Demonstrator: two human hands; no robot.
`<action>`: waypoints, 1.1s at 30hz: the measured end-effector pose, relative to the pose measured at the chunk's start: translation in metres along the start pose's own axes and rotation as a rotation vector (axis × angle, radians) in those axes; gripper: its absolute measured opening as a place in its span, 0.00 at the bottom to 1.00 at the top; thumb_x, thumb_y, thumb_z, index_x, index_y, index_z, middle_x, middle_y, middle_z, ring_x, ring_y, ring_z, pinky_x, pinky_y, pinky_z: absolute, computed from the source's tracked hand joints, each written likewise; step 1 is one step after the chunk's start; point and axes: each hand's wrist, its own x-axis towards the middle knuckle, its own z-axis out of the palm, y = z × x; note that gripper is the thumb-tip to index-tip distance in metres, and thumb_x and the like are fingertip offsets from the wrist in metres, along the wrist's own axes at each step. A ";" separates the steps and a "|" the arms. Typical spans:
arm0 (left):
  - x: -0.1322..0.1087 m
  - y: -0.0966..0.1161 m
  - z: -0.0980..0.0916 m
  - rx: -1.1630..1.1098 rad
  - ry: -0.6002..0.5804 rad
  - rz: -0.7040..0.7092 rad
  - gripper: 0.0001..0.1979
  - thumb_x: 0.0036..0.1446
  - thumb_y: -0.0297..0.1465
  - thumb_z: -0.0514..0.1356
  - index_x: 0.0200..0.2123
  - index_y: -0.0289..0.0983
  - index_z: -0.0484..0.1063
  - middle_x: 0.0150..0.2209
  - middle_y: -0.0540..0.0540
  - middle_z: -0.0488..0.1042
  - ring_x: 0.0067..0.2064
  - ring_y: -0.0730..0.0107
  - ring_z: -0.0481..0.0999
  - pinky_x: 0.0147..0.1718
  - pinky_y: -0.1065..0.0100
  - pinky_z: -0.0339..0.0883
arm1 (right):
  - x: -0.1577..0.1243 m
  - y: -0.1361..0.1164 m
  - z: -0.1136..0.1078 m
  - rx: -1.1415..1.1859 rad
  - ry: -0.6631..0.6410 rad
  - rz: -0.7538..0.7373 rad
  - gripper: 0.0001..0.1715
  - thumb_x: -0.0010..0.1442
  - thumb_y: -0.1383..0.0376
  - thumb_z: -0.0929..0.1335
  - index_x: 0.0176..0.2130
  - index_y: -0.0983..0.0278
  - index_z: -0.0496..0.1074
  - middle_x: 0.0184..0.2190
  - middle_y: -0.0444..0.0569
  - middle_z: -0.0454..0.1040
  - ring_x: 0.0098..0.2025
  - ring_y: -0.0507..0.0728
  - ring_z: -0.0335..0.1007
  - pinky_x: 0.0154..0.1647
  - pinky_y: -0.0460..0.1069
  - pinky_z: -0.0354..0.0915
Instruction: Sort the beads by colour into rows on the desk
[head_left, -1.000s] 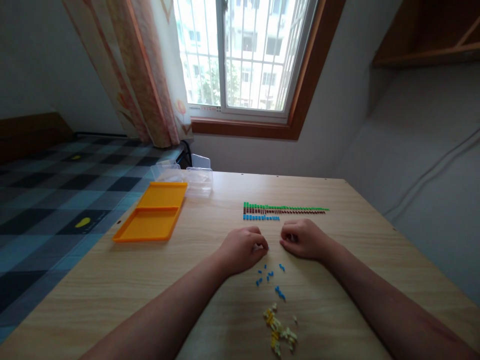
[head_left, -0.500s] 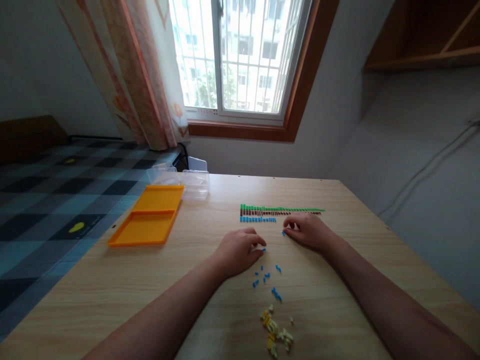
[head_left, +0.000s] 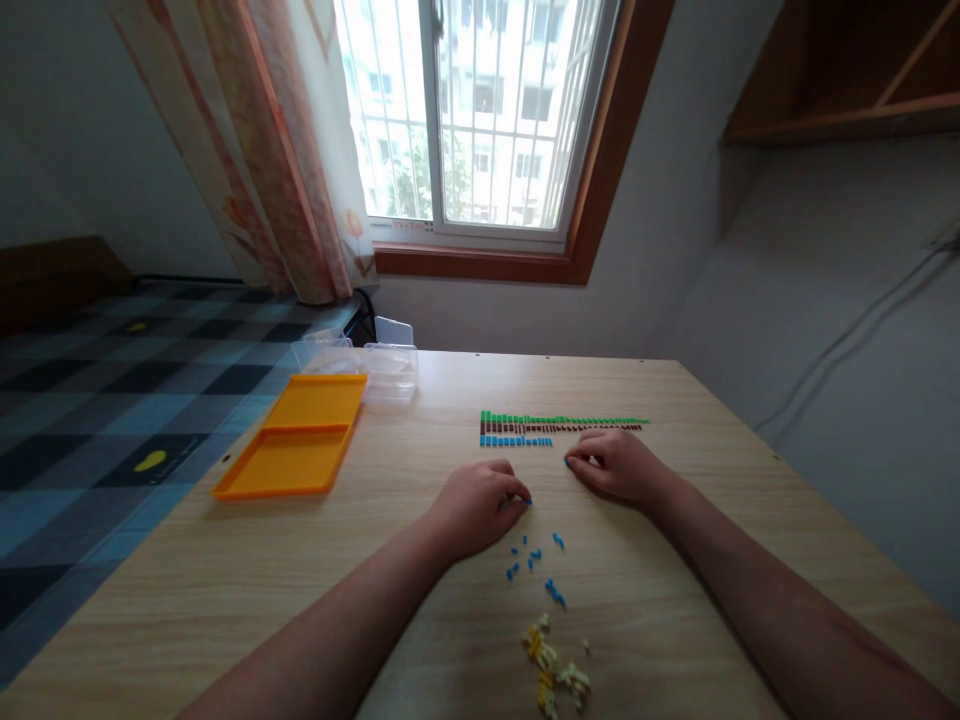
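Observation:
On the tabletop, my left hand (head_left: 484, 505) pinches a small blue block (head_left: 529, 501) between thumb and fingertips. My right hand (head_left: 616, 465) has thumb and index closed on another tiny blue block (head_left: 567, 461), mostly hidden by the fingers. Just beyond the hands lie neat rows of little blocks: a green row (head_left: 517, 418), a brown row (head_left: 517, 429) and a shorter blue row (head_left: 510, 441). The right fingertips are close to the right end of the blue row. Several loose blue blocks (head_left: 535, 555) are scattered nearer to me, below the left hand.
A pile of yellow and cream blocks (head_left: 551, 668) lies at the table's near side. To the left, an orange tray (head_left: 281, 465) lies opened out, with clear plastic boxes (head_left: 390, 375) behind it. A checked bed (head_left: 112, 400) adjoins the table's left edge.
The right fingers have closed around their blue block, which showed more before. The left fingertips have come together on theirs. The rows look the same.

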 end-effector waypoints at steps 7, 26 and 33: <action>0.002 0.001 0.000 0.004 0.003 -0.013 0.07 0.57 0.30 0.61 0.35 0.43 0.81 0.37 0.49 0.77 0.37 0.66 0.76 0.36 0.67 0.65 | 0.006 0.007 0.015 -0.156 0.077 0.096 0.14 0.64 0.63 0.65 0.43 0.57 0.80 0.38 0.47 0.81 0.38 0.56 0.76 0.38 0.48 0.66; 0.002 -0.001 0.002 0.031 0.003 -0.029 0.05 0.57 0.30 0.62 0.34 0.44 0.80 0.36 0.52 0.77 0.36 0.69 0.75 0.34 0.70 0.64 | 0.009 0.007 0.025 -0.013 0.157 0.107 0.14 0.65 0.63 0.66 0.44 0.58 0.81 0.39 0.48 0.81 0.38 0.56 0.76 0.41 0.48 0.68; 0.002 -0.001 0.003 0.018 0.009 -0.020 0.05 0.57 0.30 0.62 0.34 0.43 0.80 0.36 0.51 0.76 0.36 0.69 0.75 0.35 0.70 0.64 | 0.009 0.008 0.025 -0.012 0.150 0.102 0.14 0.64 0.63 0.66 0.43 0.58 0.81 0.39 0.48 0.81 0.38 0.56 0.76 0.40 0.48 0.67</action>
